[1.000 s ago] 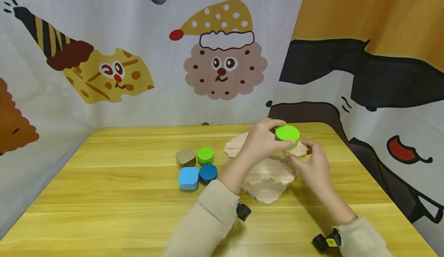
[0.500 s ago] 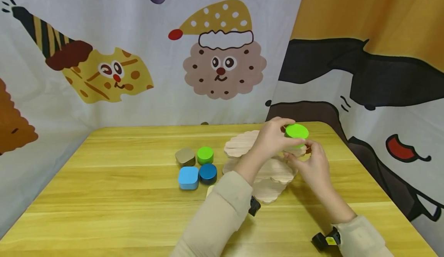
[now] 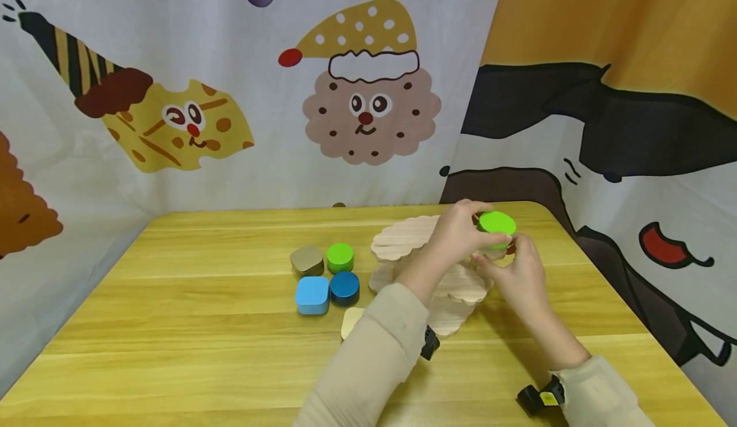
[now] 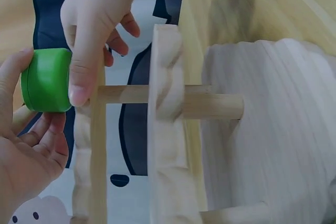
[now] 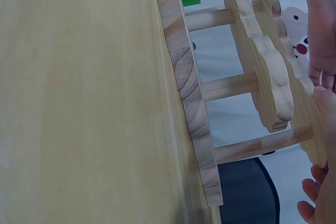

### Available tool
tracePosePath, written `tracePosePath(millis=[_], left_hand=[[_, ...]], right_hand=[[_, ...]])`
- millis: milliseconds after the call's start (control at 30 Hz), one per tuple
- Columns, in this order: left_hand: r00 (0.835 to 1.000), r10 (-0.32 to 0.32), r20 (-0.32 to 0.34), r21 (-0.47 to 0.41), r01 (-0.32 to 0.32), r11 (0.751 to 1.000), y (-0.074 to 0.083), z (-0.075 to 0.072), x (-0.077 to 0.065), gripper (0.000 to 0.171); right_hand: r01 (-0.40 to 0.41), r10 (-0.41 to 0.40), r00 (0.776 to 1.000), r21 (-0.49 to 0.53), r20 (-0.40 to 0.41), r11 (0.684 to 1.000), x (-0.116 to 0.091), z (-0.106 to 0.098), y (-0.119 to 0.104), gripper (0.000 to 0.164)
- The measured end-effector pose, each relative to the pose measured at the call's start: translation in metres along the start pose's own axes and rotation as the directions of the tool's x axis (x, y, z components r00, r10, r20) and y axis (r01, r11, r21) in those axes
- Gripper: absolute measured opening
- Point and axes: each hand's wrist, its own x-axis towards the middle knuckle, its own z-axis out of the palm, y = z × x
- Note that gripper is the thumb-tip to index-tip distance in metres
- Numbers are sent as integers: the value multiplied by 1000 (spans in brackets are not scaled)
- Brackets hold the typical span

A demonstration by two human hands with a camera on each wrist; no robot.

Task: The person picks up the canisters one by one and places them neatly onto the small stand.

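Note:
A three-tiered wooden stand (image 3: 403, 238), its boards scalloped and joined by round pegs, stands on the right half of the table. My left hand (image 3: 455, 238) holds a bright green round block (image 3: 498, 223) between thumb and fingers at the right end of the top board (image 4: 84, 145). In the left wrist view that block (image 4: 47, 81) lies close by the board's upper face; whether they touch I cannot tell. My right hand (image 3: 521, 276) pinches the same board's edge, thumb on top and fingers beneath. In the right wrist view the lower board (image 5: 189, 93) rests on the table.
Left of the stand sit a brown block (image 3: 308, 261), a second green round block (image 3: 340, 258), a light blue square block (image 3: 313, 295) and a dark blue round block (image 3: 345, 288). A cream block (image 3: 351, 322) is partly behind my left sleeve. A printed curtain (image 3: 219, 24) hangs behind the table.
My left hand has carried the green round block rightward along the top board, then slightly lower. The cream block has come into sight beside the sleeve. My right hand stays put.

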Motion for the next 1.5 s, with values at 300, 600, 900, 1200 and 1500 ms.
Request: tracePosePath(millis=[300,600,900,1200,1500], left_hand=[[999,-33,-2,44,34,998,-8,4,1,61],[999,-31,15,4,31,1000,-8,2,-2,64],[999,-23,-22,-81,22,996,-5,-17,-12,65],[994,40,-99,-149,-54,987,7,-40,-29,61],[977,137,-160,-120,-157,980,19,-63,-48,60]], right_hand=[[-20,20,1000,-2,-1,1000,0,-1,0,64],[-27,27,1000,-9,8,1000,-1,-2,0,67],[-1,1,1000,-9,6,1000,0,0,1,71],[10,-10,1000,-4,-7,1000,0,0,1,70],[19,-19,1000,-4,-13,1000,0,1,3,70]])
